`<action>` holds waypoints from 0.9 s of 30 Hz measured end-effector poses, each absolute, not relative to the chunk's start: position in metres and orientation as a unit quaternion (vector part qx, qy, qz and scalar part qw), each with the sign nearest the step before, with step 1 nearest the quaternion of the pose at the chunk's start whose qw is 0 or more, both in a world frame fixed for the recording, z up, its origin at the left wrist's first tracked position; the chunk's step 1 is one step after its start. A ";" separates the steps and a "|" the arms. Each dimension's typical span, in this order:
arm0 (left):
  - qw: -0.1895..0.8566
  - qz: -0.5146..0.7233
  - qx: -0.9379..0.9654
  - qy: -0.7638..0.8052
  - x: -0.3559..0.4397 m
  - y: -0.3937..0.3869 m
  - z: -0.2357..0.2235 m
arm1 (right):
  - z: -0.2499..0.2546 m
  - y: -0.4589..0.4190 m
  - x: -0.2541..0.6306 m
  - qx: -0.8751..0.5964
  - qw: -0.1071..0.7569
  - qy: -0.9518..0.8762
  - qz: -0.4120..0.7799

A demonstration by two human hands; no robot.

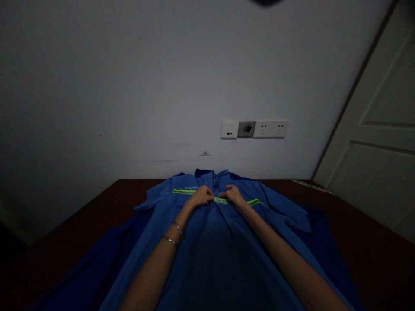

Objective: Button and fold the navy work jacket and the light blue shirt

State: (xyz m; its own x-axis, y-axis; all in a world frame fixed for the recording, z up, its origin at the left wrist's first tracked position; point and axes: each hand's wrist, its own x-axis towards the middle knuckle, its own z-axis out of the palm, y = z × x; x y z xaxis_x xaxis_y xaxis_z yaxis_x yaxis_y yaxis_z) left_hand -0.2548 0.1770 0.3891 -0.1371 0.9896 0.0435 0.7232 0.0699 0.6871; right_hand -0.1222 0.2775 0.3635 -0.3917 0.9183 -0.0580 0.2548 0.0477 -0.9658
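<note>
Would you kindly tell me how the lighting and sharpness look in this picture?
Head view: dim overall, the wall brightest around its middle; the light blue shirt darkens toward the bottom, the table is nearly black in places; the door leans steeply, probably lens distortion; a dark shape at the top edge is too blurred to identify.

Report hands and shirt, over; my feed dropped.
Left hand pinching light blue cloth shirt, front opening, near yellow-green stripe; right hand opposite, grip unclear. Forearms over shirt. Darker blue cloth beneath.

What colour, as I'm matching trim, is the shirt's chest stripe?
The stripe is bright yellow-green with a greyish band, best seen in the head view.
</note>
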 end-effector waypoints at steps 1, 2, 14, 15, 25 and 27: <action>0.218 0.288 0.622 0.695 -0.255 0.177 0.388 | 0.363 0.278 -0.122 -0.451 0.316 -0.649 0.524; 0.209 0.285 0.626 0.695 -0.255 0.178 0.387 | 0.363 0.277 -0.122 -0.452 0.314 -0.648 0.526; 0.311 0.308 0.576 0.690 -0.263 0.173 0.390 | 0.374 0.286 -0.109 -0.353 0.327 -0.717 0.505; 0.315 0.308 0.575 0.690 -0.265 0.172 0.392 | 0.375 0.289 -0.108 -0.348 0.337 -0.723 0.492; 0.199 0.384 0.505 0.747 -0.271 0.158 0.446 | 0.404 0.284 -0.105 -0.291 0.394 -0.731 0.476; 0.168 0.403 0.506 0.744 -0.264 0.156 0.458 | 0.416 0.277 -0.105 -0.272 0.409 -0.725 0.482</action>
State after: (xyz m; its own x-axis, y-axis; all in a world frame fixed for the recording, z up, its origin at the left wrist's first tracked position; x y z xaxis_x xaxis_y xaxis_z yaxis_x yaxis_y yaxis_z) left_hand -0.2637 0.1560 0.4581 -0.4322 0.8880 0.1570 0.6170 0.1642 0.7696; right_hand -0.1049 0.2770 0.4164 -0.5174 0.7891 0.3310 0.0004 0.3870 -0.9221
